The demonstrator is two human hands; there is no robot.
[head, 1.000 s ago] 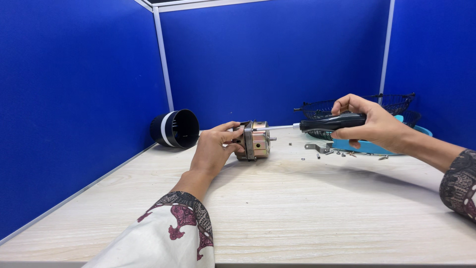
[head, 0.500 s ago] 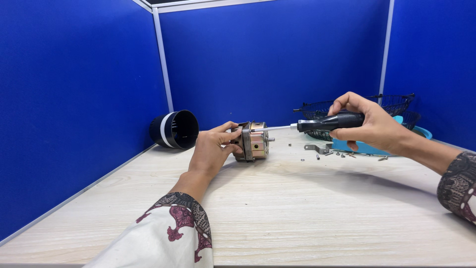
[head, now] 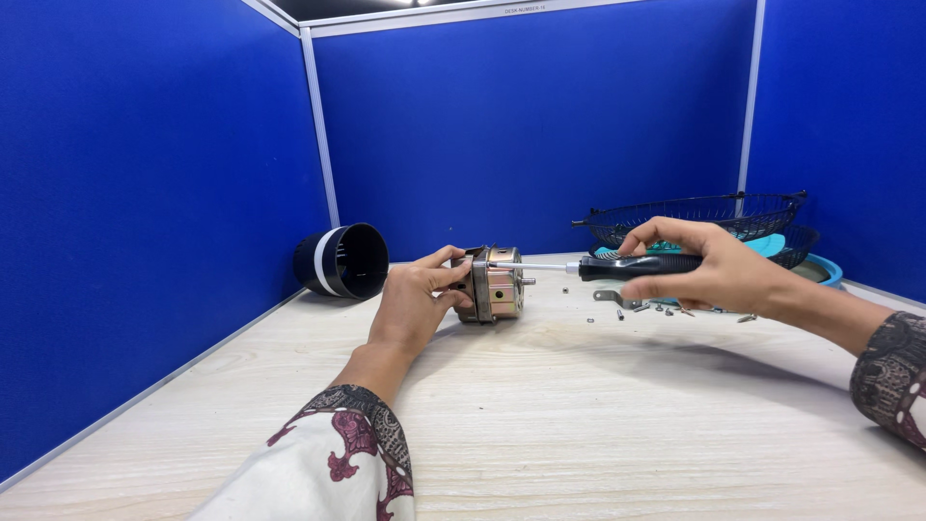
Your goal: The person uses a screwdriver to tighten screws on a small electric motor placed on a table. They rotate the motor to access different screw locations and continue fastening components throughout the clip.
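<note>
Two hands, left hand (head: 417, 301) gripping motor (head: 494, 284), right hand (head: 719, 271) gripping screwdriver (head: 632, 266)

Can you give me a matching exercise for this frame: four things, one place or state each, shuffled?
Things:
1. motor
2. screwdriver
3. black cylinder
4. wire basket

Places or states:
A. lying on its side near the left wall
B. held level in the right hand, tip toward the motor
C. at the back right, behind the right hand
D. steadied on the table by the left hand

Pairs: 1-D, 2-B, 3-A, 4-C
</note>
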